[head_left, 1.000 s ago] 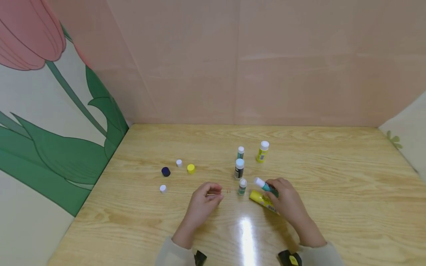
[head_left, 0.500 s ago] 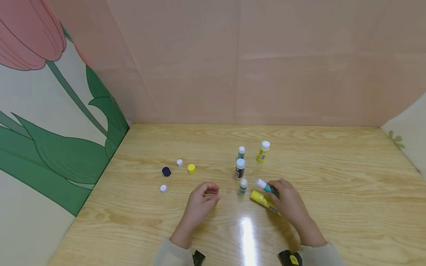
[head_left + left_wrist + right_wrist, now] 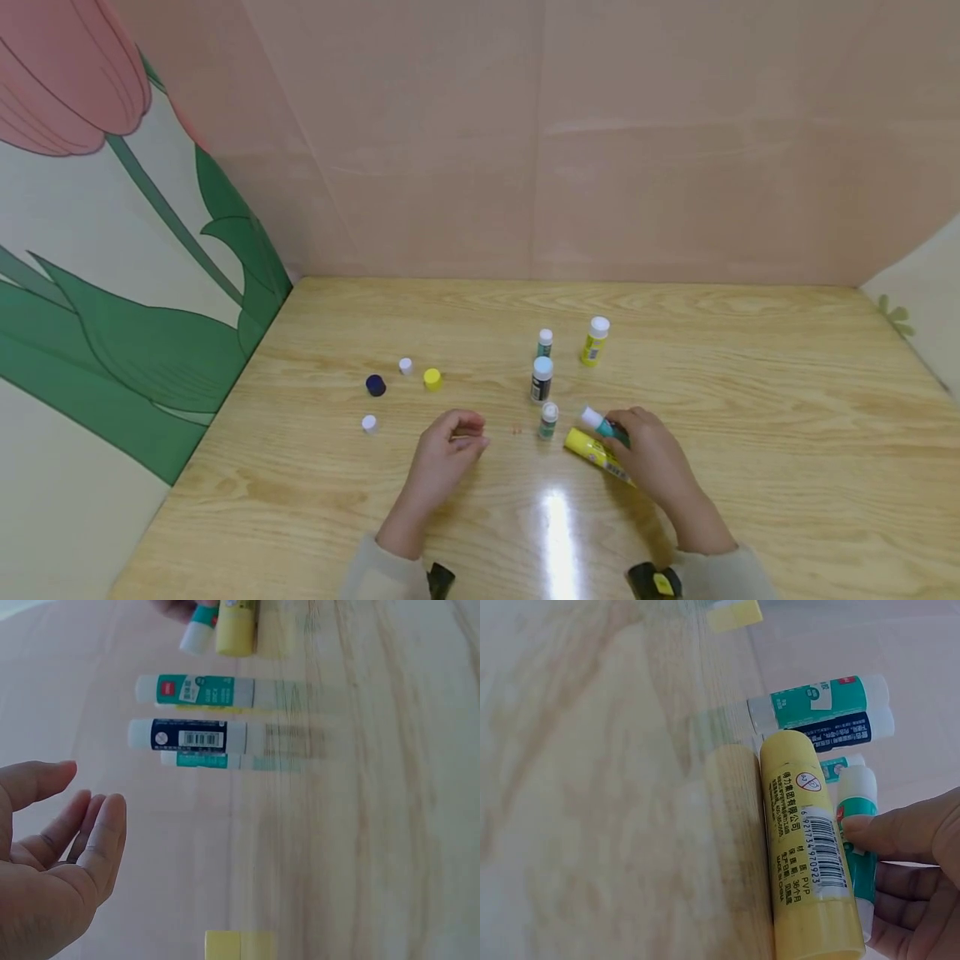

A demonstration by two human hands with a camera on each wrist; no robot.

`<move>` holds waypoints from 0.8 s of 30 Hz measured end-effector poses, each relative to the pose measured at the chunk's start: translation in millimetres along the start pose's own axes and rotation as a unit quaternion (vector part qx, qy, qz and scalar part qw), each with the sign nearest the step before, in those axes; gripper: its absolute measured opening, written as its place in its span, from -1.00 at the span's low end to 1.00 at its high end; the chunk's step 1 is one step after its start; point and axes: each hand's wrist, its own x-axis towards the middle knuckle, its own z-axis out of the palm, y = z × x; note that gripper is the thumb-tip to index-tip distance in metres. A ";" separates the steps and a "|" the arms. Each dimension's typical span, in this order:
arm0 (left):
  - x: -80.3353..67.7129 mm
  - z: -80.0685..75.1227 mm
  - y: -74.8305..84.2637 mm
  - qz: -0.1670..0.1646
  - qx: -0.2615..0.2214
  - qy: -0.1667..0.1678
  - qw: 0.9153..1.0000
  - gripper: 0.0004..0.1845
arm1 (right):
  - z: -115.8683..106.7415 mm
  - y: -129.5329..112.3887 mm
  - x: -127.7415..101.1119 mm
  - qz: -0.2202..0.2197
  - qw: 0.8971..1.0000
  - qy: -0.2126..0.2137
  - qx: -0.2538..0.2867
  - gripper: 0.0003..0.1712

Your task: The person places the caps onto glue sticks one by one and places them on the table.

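Slim green-and-white plastic glue stick (image 3: 603,426), pinched by fingers of the right hand (image 3: 651,457), is at twelve o'clock of the lying yellow plastic cylinder (image 3: 595,452), which a nudge could set rolling; left hand (image 3: 444,454), at nine o'clock, has thumb and fingers apart.

Both slvs (image 3: 386,571) lt beige | wrist pcs (image 3: 643,579) blk | R w/ yel patch (image 3: 663,584)

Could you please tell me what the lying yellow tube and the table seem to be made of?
Yellow tube: probably smooth plastic, with soft highlights along its rounded side. Table: wood or wood-look laminate, somewhat glossy; grain shows, and a light reflects brightly.
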 end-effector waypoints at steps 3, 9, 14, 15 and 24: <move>0.1 -1.3 0.1 -0.001 0.001 0.000 1.000 -0.75 | -0.4 0.8 0.6 0.006 1.000 -0.011 -0.002 -0.72; -0.6 -3.6 0.0 0.000 0.003 0.009 1.000 -0.76 | 1.5 4.0 1.9 0.016 1.000 -0.023 -0.014 -0.72; -2.7 -5.4 5.9 0.000 -0.010 0.012 1.000 -0.78 | 2.0 4.3 1.2 0.019 0.999 -0.030 -0.019 -0.72; -3.2 -5.8 7.4 0.000 -0.012 0.012 1.000 -0.78 | 1.9 4.2 1.1 0.019 0.999 -0.032 -0.019 -0.72; -2.1 -9.1 4.5 -0.004 0.006 0.014 1.000 -0.76 | 2.7 5.3 1.8 0.026 0.998 -0.043 -0.022 -0.72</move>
